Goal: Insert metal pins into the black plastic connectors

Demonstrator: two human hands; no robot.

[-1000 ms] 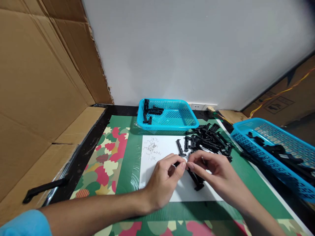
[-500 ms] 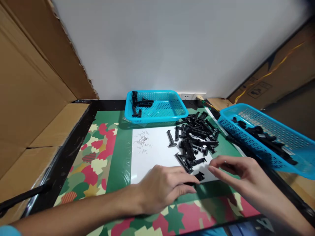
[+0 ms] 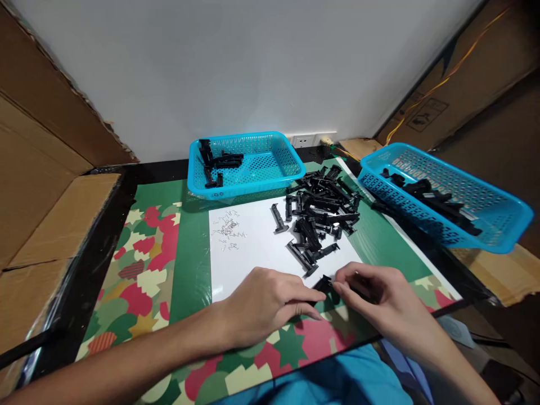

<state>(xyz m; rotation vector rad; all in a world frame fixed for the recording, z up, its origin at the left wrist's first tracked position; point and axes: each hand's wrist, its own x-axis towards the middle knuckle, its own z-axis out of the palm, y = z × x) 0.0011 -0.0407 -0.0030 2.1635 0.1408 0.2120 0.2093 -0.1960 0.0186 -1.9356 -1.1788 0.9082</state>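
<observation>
My left hand (image 3: pixel 278 301) is closed around a black plastic part (image 3: pixel 324 285), whose far end sticks out past the fingertips, low over the front of the paper. My right hand (image 3: pixel 373 289) is pinched, thumb and forefinger right at that part's exposed end. Whatever lies between those fingertips is too small or hidden to make out. Beyond the hands spreads a pile of similar black plastic parts (image 3: pixel 314 225). One loose part (image 3: pixel 278 219) lies apart at the pile's left. Several tiny thin bent wire pieces (image 3: pixel 230 228) are scattered on the white paper (image 3: pixel 253 247).
A blue basket (image 3: pixel 248 185) holding some black parts stands at the back by the wall. Another blue basket (image 3: pixel 502 239), with more parts, is at the right. Cardboard (image 3: pixel 67 214) lines the left side. A power socket (image 3: pixel 304 140) sits behind.
The view has shifted, so the baskets and pile appear further left and higher. My right hand has come in to the end of the black plastic part that my left hand keeps holding.
</observation>
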